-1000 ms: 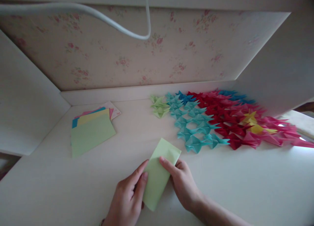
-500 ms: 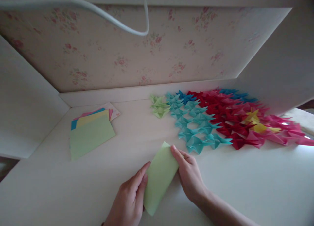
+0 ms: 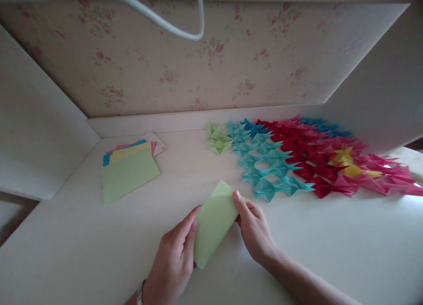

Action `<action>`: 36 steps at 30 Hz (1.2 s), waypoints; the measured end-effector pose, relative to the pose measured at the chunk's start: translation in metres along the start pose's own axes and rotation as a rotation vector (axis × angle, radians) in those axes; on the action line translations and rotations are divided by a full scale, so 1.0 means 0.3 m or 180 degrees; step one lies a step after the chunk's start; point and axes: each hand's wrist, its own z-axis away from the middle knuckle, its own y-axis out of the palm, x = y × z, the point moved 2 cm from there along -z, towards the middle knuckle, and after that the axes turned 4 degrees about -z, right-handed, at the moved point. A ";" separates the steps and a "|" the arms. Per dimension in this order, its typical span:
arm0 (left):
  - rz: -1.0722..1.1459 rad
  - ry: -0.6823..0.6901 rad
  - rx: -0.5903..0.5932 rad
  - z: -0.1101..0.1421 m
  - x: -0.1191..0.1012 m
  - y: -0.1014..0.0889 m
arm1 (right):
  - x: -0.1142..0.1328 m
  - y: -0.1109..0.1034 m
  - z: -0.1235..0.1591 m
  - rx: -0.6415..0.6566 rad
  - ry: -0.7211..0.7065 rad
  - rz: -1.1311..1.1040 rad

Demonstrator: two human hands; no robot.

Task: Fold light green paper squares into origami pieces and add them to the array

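Note:
A folded light green paper (image 3: 213, 221) lies tilted on the white table (image 3: 82, 252) in front of me. My left hand (image 3: 175, 256) grips its left long edge, fingers curled with the fingertips pressing on top. My right hand (image 3: 253, 228) pinches its right long edge near the upper corner, index finger lying along the fold. Both hands are closed on the paper.
A stack of coloured paper sheets (image 3: 128, 170), green on top, lies at the back left. Rows of folded paper shapes (image 3: 297, 159) in green, teal, red, pink and yellow spread across the back right. Floral wall panel (image 3: 198, 62) behind; a white cable (image 3: 158, 18) hangs overhead.
My right hand slid up the paper's right edge toward its upper corner. The paper and both hands sit slightly farther from me; my left hand kept its grip.

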 end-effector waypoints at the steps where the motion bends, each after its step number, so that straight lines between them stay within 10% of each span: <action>1: 0.0029 -0.0015 0.0016 0.000 -0.001 0.001 | 0.002 -0.002 0.000 -0.0069 -0.0028 0.0058; 20: -0.0151 0.0389 0.0013 0.004 -0.001 0.015 | 0.014 -0.035 -0.021 -0.0212 -0.0230 0.0023; 36: -0.0175 0.0228 -0.0124 -0.010 0.007 0.010 | 0.003 -0.008 0.005 0.0484 0.0073 -0.0096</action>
